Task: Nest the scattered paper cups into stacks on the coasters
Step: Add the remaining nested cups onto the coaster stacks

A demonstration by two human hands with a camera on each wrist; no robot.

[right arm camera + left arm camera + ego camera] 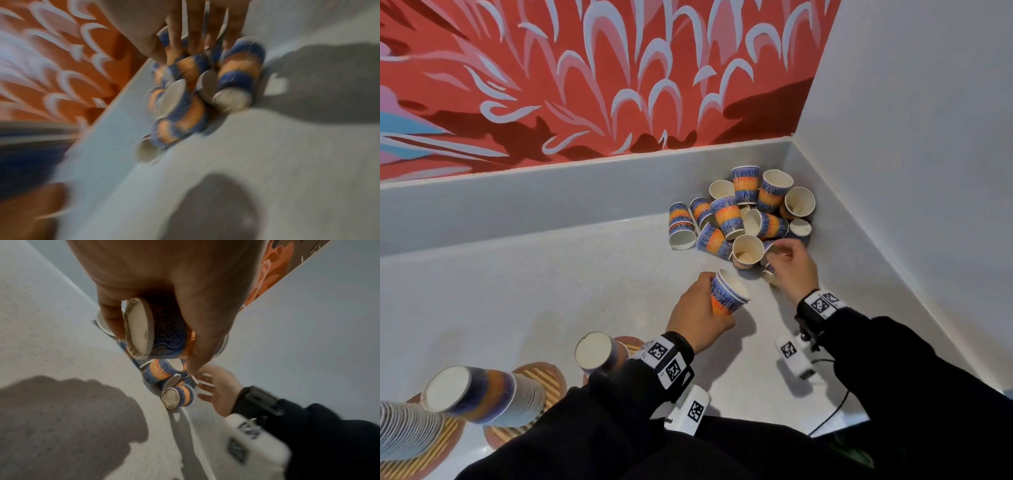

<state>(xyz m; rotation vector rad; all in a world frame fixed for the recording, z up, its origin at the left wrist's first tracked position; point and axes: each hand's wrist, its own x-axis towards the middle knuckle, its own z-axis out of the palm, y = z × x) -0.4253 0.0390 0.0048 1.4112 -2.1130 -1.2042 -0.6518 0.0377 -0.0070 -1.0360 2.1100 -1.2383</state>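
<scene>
My left hand (698, 308) grips a blue-and-orange paper cup (727, 294) tilted on its side above the counter, its mouth towards the pile; the left wrist view shows its white base (137, 329) below my left hand (164, 288). Several loose cups (743, 212) lie jumbled in the far right corner. My right hand (791, 263) hovers over the near edge of that pile with straight, spread fingers (205, 382), holding nothing. One cup (768, 274) lies partly hidden under it. The blurred right wrist view shows the fingers (197, 32) just above the cups (185, 100).
Nested cup stacks (482, 394) (599, 353) stand on striped round coasters (544, 373) at the lower left, with another stack (404, 428) at the far left edge. A raised ledge (551, 195) and the white side wall (893, 171) enclose the white counter (551, 291).
</scene>
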